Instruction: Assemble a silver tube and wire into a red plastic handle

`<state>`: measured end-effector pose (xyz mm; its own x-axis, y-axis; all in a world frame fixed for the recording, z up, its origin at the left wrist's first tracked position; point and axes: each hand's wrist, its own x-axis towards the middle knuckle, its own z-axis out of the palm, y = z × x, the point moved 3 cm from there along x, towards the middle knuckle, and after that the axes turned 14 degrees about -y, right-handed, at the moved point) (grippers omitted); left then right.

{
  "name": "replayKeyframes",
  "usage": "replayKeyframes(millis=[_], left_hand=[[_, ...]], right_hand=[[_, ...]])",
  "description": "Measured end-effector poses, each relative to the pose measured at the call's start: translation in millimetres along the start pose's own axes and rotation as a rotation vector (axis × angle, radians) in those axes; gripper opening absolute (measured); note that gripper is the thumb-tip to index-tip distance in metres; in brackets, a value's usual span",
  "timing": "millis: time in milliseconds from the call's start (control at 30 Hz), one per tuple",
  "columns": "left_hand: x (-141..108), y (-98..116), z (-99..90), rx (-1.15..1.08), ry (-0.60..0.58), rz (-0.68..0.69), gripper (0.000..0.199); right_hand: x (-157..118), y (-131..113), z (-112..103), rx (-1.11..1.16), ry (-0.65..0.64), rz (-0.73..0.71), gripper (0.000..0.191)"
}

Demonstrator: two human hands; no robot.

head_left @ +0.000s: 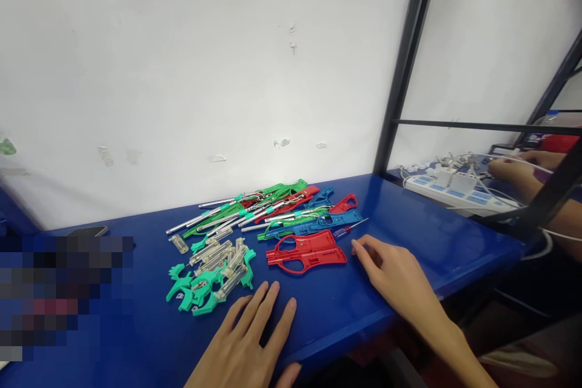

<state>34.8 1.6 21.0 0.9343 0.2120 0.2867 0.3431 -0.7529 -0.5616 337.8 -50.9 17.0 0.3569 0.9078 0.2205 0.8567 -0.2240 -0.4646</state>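
My left hand (254, 339) lies on the blue table with its fingers spread, just in front of the teal and clear plastic parts, holding nothing. To the right, my right hand (386, 267) rests on its side with thumb and fingertips curled together; whatever may be between them is too small to make out. Two red gun-shaped shell halves (313, 251) lie together between my hands. Behind them is a small screwdriver (343, 231) with a thin metal shaft. A loose heap holds teal pieces (204, 285) and clear plastic tubes (234, 257).
Green shells (282, 191), blue shells (348, 218) and silver rods (195, 221) are piled near the white wall. A dark metal frame (402, 66) stands at the right. Beyond it are a power strip (459, 192) and another person's hands (513, 170). The left edge is pixelated.
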Motion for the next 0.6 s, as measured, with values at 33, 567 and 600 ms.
replayKeyframes(millis=[33,567,600], left_hand=[[-1.2,0.0,0.9,-0.014,0.003,-0.005,0.049],[-3.0,1.0,6.2,-0.157,-0.008,-0.034,0.054],[-2.2,1.6,6.6,-0.155,-0.006,-0.034,0.054]], right_hand=[[0.1,-0.1,0.1,-0.002,0.002,-0.002,0.041],[0.0,-0.7,-0.4,-0.028,0.023,-0.033,0.04],[0.1,-0.4,-0.5,-0.029,0.024,-0.029,0.04]])
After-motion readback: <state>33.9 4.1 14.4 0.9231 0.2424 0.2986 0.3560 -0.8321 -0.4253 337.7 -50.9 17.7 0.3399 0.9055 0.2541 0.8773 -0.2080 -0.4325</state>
